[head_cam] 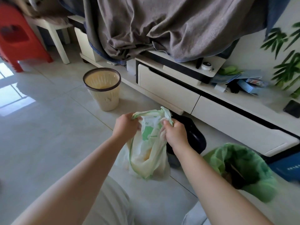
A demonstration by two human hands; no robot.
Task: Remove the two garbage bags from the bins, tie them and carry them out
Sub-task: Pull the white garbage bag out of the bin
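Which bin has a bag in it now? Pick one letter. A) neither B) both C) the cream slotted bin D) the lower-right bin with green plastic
D: the green bag lines the lower-right one, the cream bin shows bare slotted walls, and the left hand and right hand hold the white bag clear of both.
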